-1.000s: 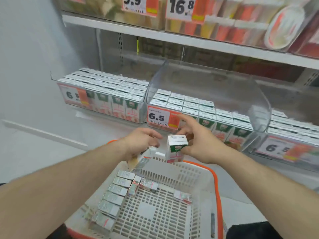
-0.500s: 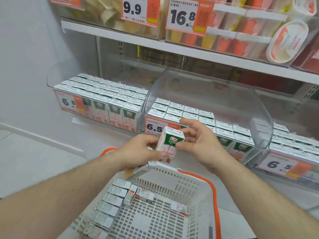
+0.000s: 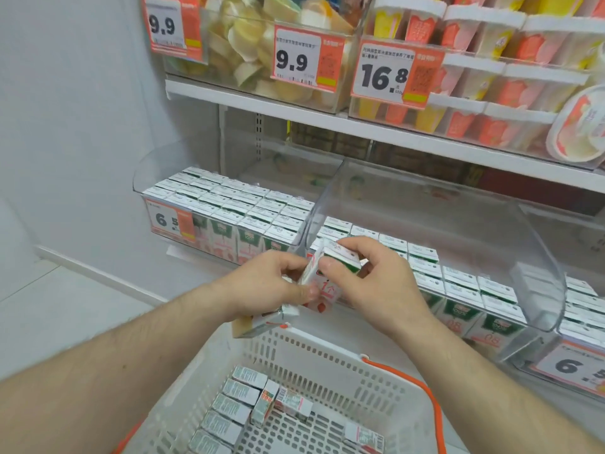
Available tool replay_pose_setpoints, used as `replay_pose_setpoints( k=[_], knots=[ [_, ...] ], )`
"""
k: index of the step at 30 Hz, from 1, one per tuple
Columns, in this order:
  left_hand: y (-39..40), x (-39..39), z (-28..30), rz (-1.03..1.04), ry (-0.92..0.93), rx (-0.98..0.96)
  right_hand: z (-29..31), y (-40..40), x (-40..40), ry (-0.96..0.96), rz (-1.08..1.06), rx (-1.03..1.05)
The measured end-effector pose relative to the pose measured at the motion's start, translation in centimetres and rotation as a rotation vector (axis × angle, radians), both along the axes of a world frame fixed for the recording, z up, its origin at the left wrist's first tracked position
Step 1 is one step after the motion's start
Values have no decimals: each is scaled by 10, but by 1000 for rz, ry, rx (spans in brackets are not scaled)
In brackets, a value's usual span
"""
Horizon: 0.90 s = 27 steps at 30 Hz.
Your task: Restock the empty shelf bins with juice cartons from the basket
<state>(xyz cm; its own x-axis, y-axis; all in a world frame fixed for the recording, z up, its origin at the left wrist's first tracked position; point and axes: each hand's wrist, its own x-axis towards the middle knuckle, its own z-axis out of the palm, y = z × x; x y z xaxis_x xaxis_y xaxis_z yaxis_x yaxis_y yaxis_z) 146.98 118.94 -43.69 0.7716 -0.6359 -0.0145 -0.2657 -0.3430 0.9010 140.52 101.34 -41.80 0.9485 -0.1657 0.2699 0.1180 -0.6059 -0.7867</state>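
Note:
My right hand (image 3: 376, 290) grips a white and green juice carton (image 3: 330, 273) by its top, in front of the middle clear bin (image 3: 442, 224). My left hand (image 3: 265, 286) pinches the same carton's left side and also holds a second carton (image 3: 265, 322) under its palm. Below them the white basket (image 3: 327, 365) with an orange handle holds several more cartons (image 3: 235, 404) along its left side. The middle bin has cartons in its front rows and bare room behind.
The left bin (image 3: 229, 204) is full of cartons behind a 6.5 price tag. Another bin (image 3: 582, 322) sits at the right. The upper shelf (image 3: 360, 126) carries fruit cups and price tags. A white wall stands to the left.
Both hands have lifted the carton from above the basket up to the front of the middle bin. The view has tilted upward, showing more of the upper shelf.

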Motion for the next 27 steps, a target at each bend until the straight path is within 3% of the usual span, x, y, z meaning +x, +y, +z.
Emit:
replay_pose_setpoints(
  k=[4, 7, 9, 12, 16, 22, 27],
  knots=[
    [23, 16, 18, 66, -133, -54, 27, 37, 24, 38, 2, -173],
    [45, 30, 27, 187, -132, -194, 47, 62, 50, -40, -11, -151],
    [63, 45, 34, 357, -81, -314, 60, 79, 69, -142, 6, -109],
    [90, 73, 34, 787, 141, -505, 69, 102, 111, -245, 73, -154],
    [113, 102, 9, 1057, 221, -415, 57, 128, 189, -203, 56, -252],
    [116, 123, -22, 1156, 83, -160, 20, 160, 291, -37, -62, -260],
    [108, 126, -29, 1194, 41, -67, 13, 181, 344, 263, -20, -224]
  ],
)
